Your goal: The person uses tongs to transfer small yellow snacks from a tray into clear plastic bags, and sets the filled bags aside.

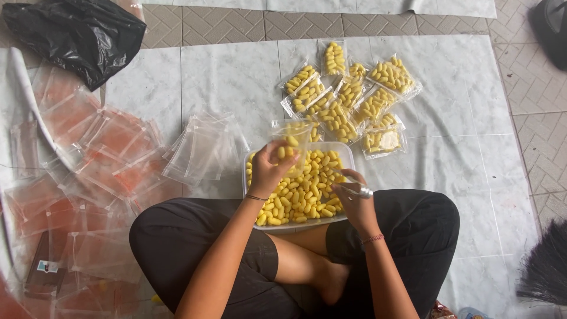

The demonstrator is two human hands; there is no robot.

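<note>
One view, from the head camera, looking down on a person seated cross-legged on a pale floor sheet (236, 77).

- Left hand (269, 168): pinching a small clear bag (293, 139) by its mouth, held above the tub; a few yellow pieces inside.
- Right hand (351, 192): closed around a metal scoop (361, 191), over the tub's right side.
- Clear plastic tub (348, 155): just before the lap, full of small yellow puffed snacks (301, 195).
- Filled bags (348, 97): clustered beyond the tub.
- Empty bags (204, 147): stacked left of it.
- Black sack (77, 32): far left corner.

Handling, judged: bag light, limp, slippery; best held at the rim. Snacks likely brittle.
</note>
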